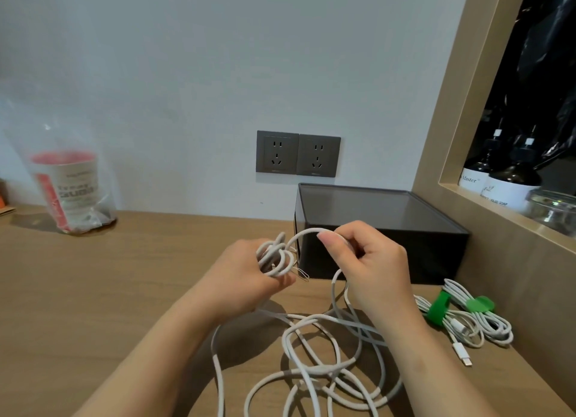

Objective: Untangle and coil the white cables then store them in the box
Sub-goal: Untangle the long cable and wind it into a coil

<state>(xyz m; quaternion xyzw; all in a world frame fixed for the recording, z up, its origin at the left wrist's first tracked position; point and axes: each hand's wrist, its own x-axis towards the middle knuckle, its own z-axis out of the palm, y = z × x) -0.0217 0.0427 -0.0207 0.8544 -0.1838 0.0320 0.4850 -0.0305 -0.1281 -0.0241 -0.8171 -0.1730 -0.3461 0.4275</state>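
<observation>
A small bunch of loops of the white cable is held in the left grip, with the fingers curled round it. From that bunch a bit of cable is arched up and across to the right grip, where it is pinched between thumb and fingers. The two grips are held close side by side above the table, the right one a little higher. Below the right grip the cable is let hang down, and then it is spread out in a loose messy pile on the table, under both grips and nearer the person. So the long part left to be wound lies down and back from the right grip, and the next loop is probably to be carried across to the bunch in the left grip. The dark box is found just behind both grips, nearer the right one, and its lid looks closed. Two wound cables, tied with green straps, are laid on the table to the right of the right grip, outside the box. Knots may be hidden in the pile, so a snag could be met when more cable is pulled up
</observation>
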